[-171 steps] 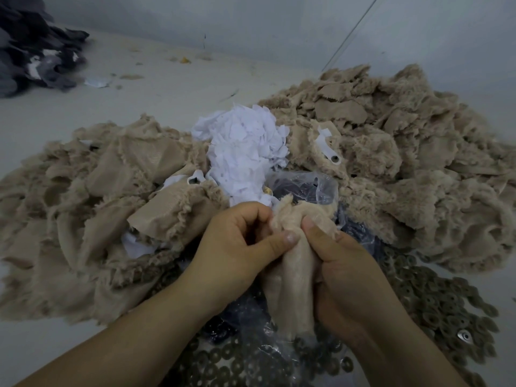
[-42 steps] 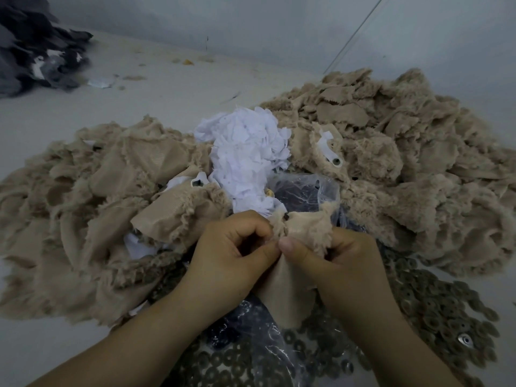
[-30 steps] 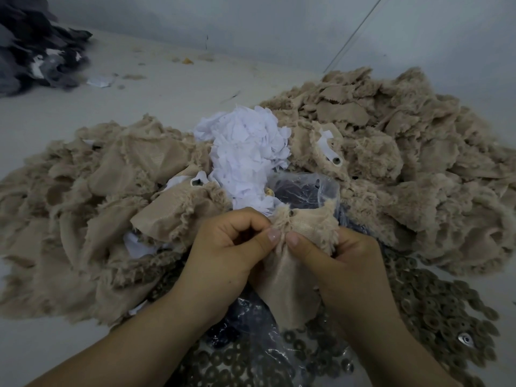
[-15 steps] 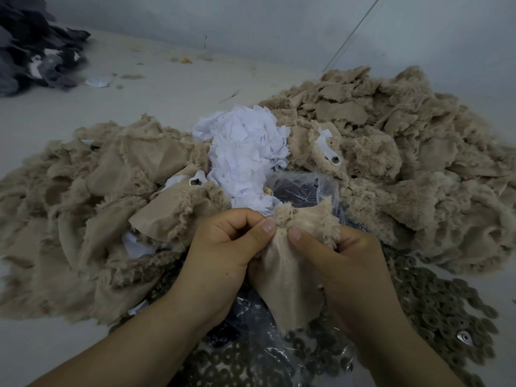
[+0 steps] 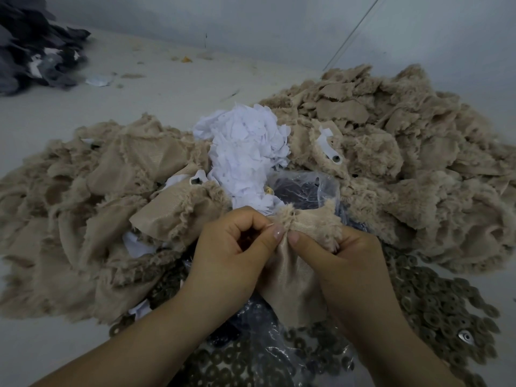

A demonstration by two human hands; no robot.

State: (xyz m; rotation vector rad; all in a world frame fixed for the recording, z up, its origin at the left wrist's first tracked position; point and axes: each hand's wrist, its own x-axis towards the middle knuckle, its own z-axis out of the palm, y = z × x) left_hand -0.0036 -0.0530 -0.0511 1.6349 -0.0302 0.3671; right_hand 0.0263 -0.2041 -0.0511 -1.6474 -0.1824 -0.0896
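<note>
A beige plush fabric piece (image 5: 296, 283) with a furry top edge hangs between both hands, smooth backing facing me. My left hand (image 5: 231, 255) pinches its upper left edge between thumb and curled fingers. My right hand (image 5: 343, 263) grips the upper right part, thumb pressed on the backing beside the left thumb. A small dark spot shows in the fur at the top. Whatever my fingers hold behind the fabric is hidden.
Beige plush pieces are heaped at left (image 5: 92, 208) and right (image 5: 405, 163). A pile of white paper scraps (image 5: 245, 152) lies between them. A clear plastic bag (image 5: 304, 191) holds dark parts. Dark washers (image 5: 435, 303) spread at lower right. Dark fabric (image 5: 33, 48) lies far left.
The piece was turned from an upright fold to a spread top edge. Both thumbs came together near its top middle. Over the last second the hands barely moved.
</note>
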